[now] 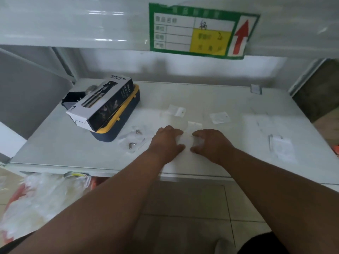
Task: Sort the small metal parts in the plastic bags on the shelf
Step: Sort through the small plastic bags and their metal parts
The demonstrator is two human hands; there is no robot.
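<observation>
White shelf spanning the middle of the frame, its front edge running across the lower centre; the shelf above it fills the top of the frame and carries a green-bordered label at upper centre right, with a red arrow and print too blurred to read. Both forearms enter from the bottom edge, cut off at the elbows. At left centre a black and white carton printed "SPRAY BOTTLE" lies tilted on a navy and yellow case, hiding most of the case's top; a dark open box behind them is largely covered. At lower left, below the shelf, a heap of clear wrapping is blurred and cannot be made out.

Left hand and right hand, at frame centre, lie side by side on a clear plastic bag; the fingers of each curl at the bag's edges and appear to pinch it, though the fingertips and the bag's contents are hard to see against the white surface. Further clear bags: one at right, two beyond the hands, their contents not discernible. Just left of the left hand, two bags show small metal parts, resembling screws; exact type not legible
</observation>
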